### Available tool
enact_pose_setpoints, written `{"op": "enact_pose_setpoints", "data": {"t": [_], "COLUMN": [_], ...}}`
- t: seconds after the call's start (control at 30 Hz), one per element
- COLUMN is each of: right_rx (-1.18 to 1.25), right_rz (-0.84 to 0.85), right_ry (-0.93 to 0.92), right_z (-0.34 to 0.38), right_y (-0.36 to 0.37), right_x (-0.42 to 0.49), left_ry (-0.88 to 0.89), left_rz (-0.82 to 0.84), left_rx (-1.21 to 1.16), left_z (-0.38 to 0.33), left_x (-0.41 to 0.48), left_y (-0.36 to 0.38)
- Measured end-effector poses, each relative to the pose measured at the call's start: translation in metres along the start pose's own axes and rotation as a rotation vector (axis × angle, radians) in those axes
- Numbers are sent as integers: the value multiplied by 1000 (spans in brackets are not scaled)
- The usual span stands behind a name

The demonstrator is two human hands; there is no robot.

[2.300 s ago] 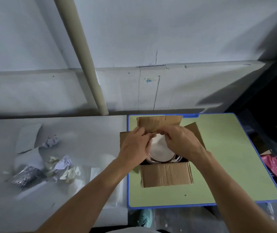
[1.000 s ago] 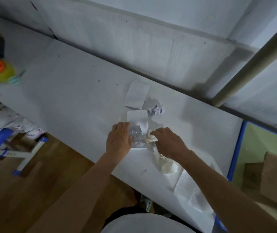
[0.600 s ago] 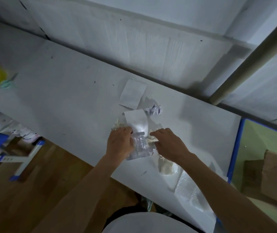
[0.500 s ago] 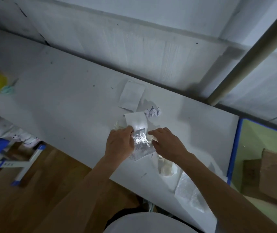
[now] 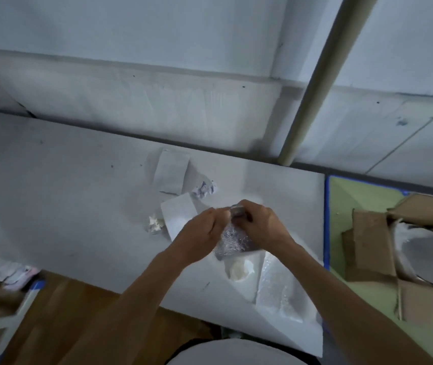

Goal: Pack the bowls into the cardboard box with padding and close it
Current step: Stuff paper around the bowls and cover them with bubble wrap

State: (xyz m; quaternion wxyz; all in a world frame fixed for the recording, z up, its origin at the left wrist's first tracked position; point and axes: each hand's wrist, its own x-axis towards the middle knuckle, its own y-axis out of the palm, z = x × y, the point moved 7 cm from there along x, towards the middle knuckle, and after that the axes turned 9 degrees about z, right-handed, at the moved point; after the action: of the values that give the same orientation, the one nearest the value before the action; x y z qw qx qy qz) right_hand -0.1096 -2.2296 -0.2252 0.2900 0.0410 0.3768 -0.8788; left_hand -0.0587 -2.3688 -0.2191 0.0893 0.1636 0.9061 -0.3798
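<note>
Over the white table [image 5: 78, 206], both hands — left hand [image 5: 202, 230], right hand [image 5: 262, 227] — pinch a silvery bubble-wrap sheet [image 5: 232, 242].

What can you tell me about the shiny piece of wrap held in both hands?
The shiny wrap looks like a small sheet of clear, bubbled plastic, glinting silvery. The left hand and right hand pinch its bunched top edge, and the rest hangs crumpled between them over the white table. Whether its lower edge touches the table cannot be told.
</note>
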Motion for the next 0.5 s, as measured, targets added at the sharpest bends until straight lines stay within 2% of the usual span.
{"op": "enact_pose_setpoints", "data": {"t": [0.07,0.13,0.27,0.3,0.4,0.5], "right_rx": [34,85,183,202,202,164], "right_rz": [-55,-59,102,97,-87,-152], "right_ry": [29,54,44,54,85,64], "right_z": [-13,-28,-52,-58,-74,-86], "right_y": [-19,-35,-56,-62,-90,-110], "right_x": [-13,-28,-63,-70,-92,-111], "left_ry": [17,88,245,264,305,323], "left_rz": [-16,-9,14,19,56,102], "left_rx": [-49,14,81,73,37,-18], "left_z": [-18,-38,-73,-81,-109,-135], "left_x": [10,21,36,38,43,47], "left_y": [7,14,29,32,43,57]}}
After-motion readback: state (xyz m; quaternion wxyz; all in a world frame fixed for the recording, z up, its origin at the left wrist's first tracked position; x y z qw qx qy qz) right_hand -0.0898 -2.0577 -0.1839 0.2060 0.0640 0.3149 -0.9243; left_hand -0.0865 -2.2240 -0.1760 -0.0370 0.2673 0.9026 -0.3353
